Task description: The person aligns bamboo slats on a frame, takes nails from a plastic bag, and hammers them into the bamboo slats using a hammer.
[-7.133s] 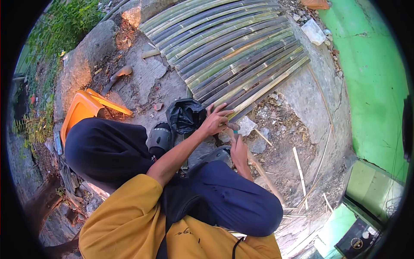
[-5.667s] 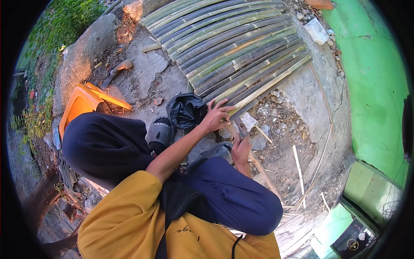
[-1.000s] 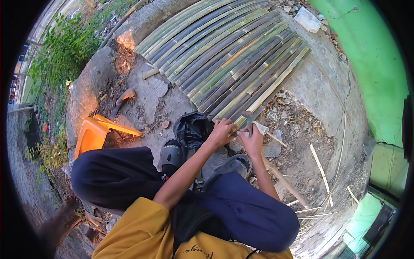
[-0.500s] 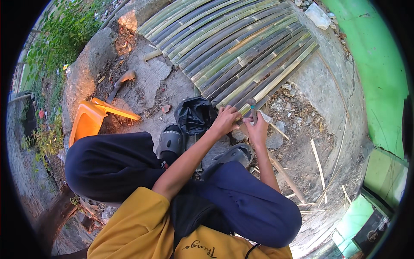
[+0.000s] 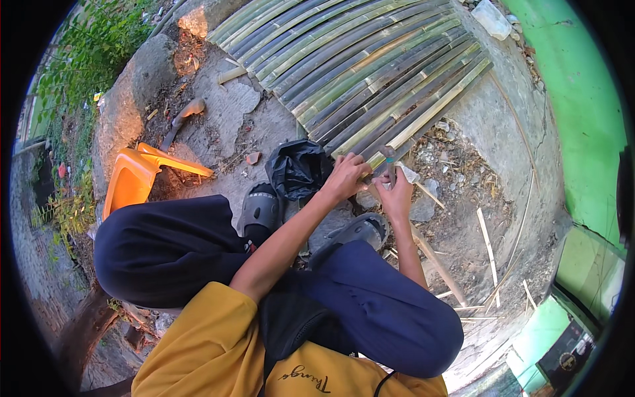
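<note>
Bamboo slats (image 5: 370, 73) lie side by side in a long panel on the ground in front of me. At its near right end, my left hand (image 5: 348, 177) is closed with its fingertips pressed together by a slat end; what they pinch is too small to make out. Close beside it, my right hand (image 5: 395, 193) grips a small hammer-like tool (image 5: 390, 161) with a teal band, held upright. Part of it is hidden in my fingers. A black plastic bag (image 5: 294, 165) sits just left of my left hand, in front of my sandals (image 5: 260, 208).
An orange plastic chair (image 5: 132, 178) lies at the left, with a curved blade with a wooden handle (image 5: 182, 121) beyond it. A bamboo stick (image 5: 436, 261) and thin offcuts (image 5: 488, 248) lie at the right, before a green wall (image 5: 575, 112). Stones edge the far left.
My hands stay close together at the slat end. The tool in my right hand tilts slightly and sits a little lower. The view has shifted slightly.
</note>
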The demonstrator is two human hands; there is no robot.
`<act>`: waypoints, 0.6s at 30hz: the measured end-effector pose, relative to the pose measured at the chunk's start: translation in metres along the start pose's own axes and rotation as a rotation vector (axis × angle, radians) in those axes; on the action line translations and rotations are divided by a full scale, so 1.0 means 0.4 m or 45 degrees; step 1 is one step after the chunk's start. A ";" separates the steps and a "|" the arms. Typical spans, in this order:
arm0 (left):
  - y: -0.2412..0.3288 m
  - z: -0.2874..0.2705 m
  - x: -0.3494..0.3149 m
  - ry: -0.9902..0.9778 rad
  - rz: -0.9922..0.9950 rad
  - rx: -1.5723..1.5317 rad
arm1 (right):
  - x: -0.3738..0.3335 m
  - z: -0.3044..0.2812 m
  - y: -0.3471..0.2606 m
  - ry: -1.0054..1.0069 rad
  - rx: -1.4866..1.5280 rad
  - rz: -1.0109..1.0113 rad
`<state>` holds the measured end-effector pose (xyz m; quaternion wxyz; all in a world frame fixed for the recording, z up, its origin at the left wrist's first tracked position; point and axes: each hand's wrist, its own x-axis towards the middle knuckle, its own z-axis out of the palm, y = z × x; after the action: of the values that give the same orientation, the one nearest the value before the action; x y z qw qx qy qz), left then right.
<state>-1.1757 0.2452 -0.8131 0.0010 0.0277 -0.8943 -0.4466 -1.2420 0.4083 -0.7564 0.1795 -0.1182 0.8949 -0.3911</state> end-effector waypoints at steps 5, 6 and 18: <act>0.010 0.012 0.000 0.027 0.015 -0.024 | 0.004 -0.005 0.003 -0.019 0.022 0.004; 0.014 0.018 0.003 0.064 0.023 -0.037 | 0.005 -0.007 0.006 -0.024 0.037 0.035; -0.012 0.053 0.001 0.246 0.064 -0.014 | -0.029 -0.015 0.036 0.063 0.023 0.030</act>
<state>-1.1765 0.2593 -0.8297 0.0988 0.0481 -0.8879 -0.4466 -1.2347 0.4260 -0.7608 0.1629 -0.0963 0.8969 -0.3997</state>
